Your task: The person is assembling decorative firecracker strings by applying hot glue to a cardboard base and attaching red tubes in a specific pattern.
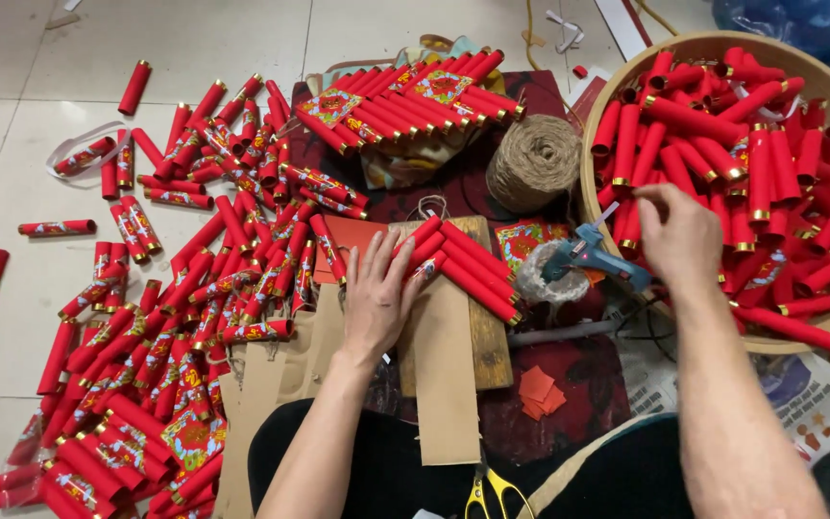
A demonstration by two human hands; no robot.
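1. The left hand (pixel 377 303) lies flat, palm down and fingers spread, grasping nothing; its fingertips press on the near end of a row of red paper tubes (pixel 463 264) laid side by side.
2. That row sits slanted on a strip of brown card (pixel 446 384), which lies over a wooden board (pixel 490 346) just in front of the person.
3. The right hand (pixel 679 235) reaches over the rim of a round woven basket (pixel 596 135) at the right; its fingers are curled down among the loose red tubes with gold ends (pixel 761 173) that fill it. It seems to pinch one tube, though the back of the hand hides the fingertips, so the grip cannot be told for sure.
4. A blue glue gun (pixel 588 255) rests between the two hands, just beside the basket rim, its nozzle pointing towards the right hand.
5. A ball of jute twine (pixel 533 161) stands beyond the board, near the basket.
6. A finished fan of tubes with patterned labels (pixel 410 101) lies further back, past the twine.
7. A wide heap of red tubes (pixel 194 288) covers the tiled floor to the left.
8. Yellow-handled scissors (pixel 492 495) lie at the bottom edge, near the person's lap.
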